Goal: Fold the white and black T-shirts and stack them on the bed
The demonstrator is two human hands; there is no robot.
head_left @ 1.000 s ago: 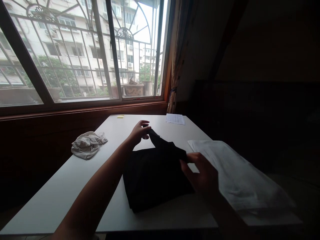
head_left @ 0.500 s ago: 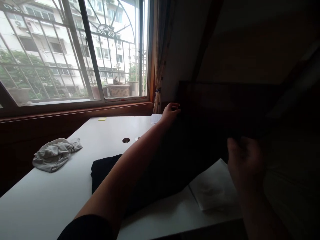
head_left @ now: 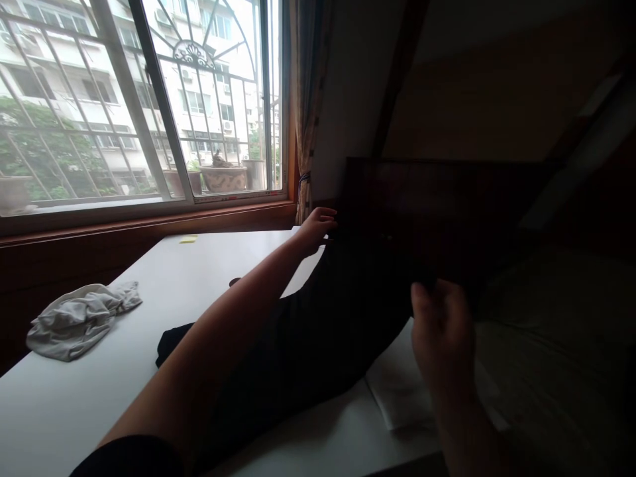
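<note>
A black garment (head_left: 318, 344) stretches across the white table (head_left: 209, 262), its far end raised between my hands. I cannot make out its kind in the dim light. My left hand (head_left: 317, 226) reaches to the far side, closed at the garment's upper left corner. My right hand (head_left: 442, 324), nearer and lower, pinches the garment's right edge. Under that edge lies a flat white item (head_left: 397, 391), partly covered by the cloth and my right arm.
A crumpled grey cloth (head_left: 82, 318) lies on the table's left side. Toward the back sits a yellow slip (head_left: 188, 238). Behind the table are a barred window (head_left: 209, 119), a tied curtain (head_left: 304, 132) and a dark wooden panel (head_left: 422, 192).
My right hand has moved left and slightly down, nearer to my left hand. The garment's far end now sags in a curve, baring some tabletop beside my left wrist. The view has shifted right.
</note>
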